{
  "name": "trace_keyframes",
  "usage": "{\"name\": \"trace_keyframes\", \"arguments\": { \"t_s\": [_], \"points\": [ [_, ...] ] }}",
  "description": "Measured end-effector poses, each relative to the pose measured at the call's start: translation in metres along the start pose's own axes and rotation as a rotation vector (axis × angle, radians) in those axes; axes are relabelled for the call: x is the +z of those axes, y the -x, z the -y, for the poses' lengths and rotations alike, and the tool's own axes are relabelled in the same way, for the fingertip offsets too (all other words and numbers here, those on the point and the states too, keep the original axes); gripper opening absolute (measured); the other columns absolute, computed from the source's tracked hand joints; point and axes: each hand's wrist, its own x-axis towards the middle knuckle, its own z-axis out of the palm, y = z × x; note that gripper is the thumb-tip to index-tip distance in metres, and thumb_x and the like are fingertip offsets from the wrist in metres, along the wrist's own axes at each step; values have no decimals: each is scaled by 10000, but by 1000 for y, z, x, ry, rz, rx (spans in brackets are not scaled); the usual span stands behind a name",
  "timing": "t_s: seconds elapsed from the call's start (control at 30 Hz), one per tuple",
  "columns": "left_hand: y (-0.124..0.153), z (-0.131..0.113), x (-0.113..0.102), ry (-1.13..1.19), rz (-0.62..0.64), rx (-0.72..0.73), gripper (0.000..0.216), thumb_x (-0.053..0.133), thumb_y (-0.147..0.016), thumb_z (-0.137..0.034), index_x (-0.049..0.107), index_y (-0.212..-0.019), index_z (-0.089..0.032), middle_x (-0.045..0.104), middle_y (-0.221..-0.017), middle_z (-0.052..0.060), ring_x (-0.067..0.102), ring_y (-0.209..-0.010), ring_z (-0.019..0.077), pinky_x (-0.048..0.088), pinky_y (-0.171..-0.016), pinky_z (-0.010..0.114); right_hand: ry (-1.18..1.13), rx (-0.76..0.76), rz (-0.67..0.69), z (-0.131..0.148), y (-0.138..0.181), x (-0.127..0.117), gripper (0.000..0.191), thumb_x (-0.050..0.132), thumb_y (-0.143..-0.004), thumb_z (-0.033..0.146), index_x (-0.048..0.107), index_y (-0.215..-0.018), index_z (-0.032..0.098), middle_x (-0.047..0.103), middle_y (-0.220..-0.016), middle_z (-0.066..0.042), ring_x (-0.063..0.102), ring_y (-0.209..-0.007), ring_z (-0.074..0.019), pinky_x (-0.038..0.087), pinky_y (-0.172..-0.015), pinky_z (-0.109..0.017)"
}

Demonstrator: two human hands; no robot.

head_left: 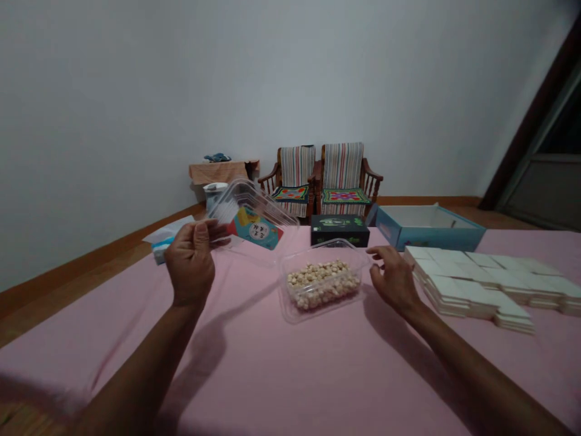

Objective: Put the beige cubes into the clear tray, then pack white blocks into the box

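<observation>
My left hand (190, 260) pinches the edge of a clear plastic lid (276, 212) and holds it tilted above the table. A colourful label (258, 229) with printed characters shows on the lid. Below and to its right, an open clear plastic container (290, 312) rests on the pink cloth. It holds many small, pale, round pieces (322, 283) that look like nuts or beans. My right hand (394, 278) is at the container's right edge, with thumb and fingers curled around the rim there.
Stacks of white square tiles (472, 278) lie right on the pink-covered table (290, 375). Behind stand a black box (339, 230) and an open blue box (426, 233). A tissue pack (161, 248) sits at the left edge. Two wooden chairs (345, 175) are by the wall.
</observation>
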Motion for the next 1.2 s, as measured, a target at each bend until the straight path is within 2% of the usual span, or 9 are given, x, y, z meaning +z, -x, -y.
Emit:
{"name": "trace_keyframes", "arguments": {
  "t_s": [0.2,0.37,0.47,0.57,0.73,0.8,0.9,1.07,1.2],
  "points": [
    [-1,7,22,193,-99,-165,318,509,-902,-411,613,-904,-110,683,-778,30,643,-599,99,570,-567,245,90,12,249,13,14,-7,535,402,-656,-17,575,-1128,166,595,-1090,-108,603,-819,-193,479,-726,-309],
    [2,16,36,373,-84,-469,253,451,-937,-288,607,-848,-110,681,-750,41,675,-655,112,565,-590,224,-39,-18,335,17,22,-25,436,418,-678,26,603,-1040,182,602,-1021,-84,610,-798,-176,486,-734,-309],
    [15,24,50,397,-58,-590,257,425,-945,-253,600,-817,-116,675,-728,43,677,-641,114,577,-619,249,-162,30,256,29,13,-35,343,460,-732,88,623,-1013,198,641,-1003,-77,612,-903,-211,493,-801,-356],
    [33,28,65,434,-33,-696,243,420,-946,-235,594,-814,-127,675,-740,44,680,-662,113,581,-681,270,-451,216,149,45,-2,-32,337,502,-847,287,552,-1171,207,641,-1101,-91,631,-914,-203,521,-773,-357],
    [53,36,72,401,211,-777,229,502,-897,-318,607,-863,-117,694,-827,87,687,-742,142,567,-696,273,-741,421,128,54,-27,-18,556,551,-819,463,416,-1282,186,642,-823,-22,597,-556,-138,476,-487,-258],
    [52,42,67,285,352,-713,273,595,-819,-356,626,-928,-108,675,-759,51,645,-640,108,531,-592,212,-697,440,93,46,-39,-16,456,556,-806,439,505,-1163,161,569,-665,31,523,-469,-114,414,-432,-224],
    [45,50,59,157,452,-668,441,671,-725,-342,605,-1087,-100,602,-586,-25,488,-430,55,386,-410,152,-546,430,231,32,-57,-9,235,533,-815,376,593,-842,150,491,-559,43,459,-434,-96,341,-420,-202],
    [36,56,54,48,488,-715,546,623,-770,-372,525,-1227,-89,568,-518,-36,354,-320,39,195,-328,144,-34,403,485,21,-75,15,343,507,-844,337,558,-558,156,534,-518,-18,517,-490,-123,305,-482,-224],
    [37,62,54,-41,514,-732,597,661,-745,-328,514,-1248,-43,479,-427,-76,279,-308,30,149,-339,147,194,358,606,20,-78,24,340,529,-826,351,644,-583,142,676,-699,-112,637,-707,-201,363,-566,-244]
  ]
}}
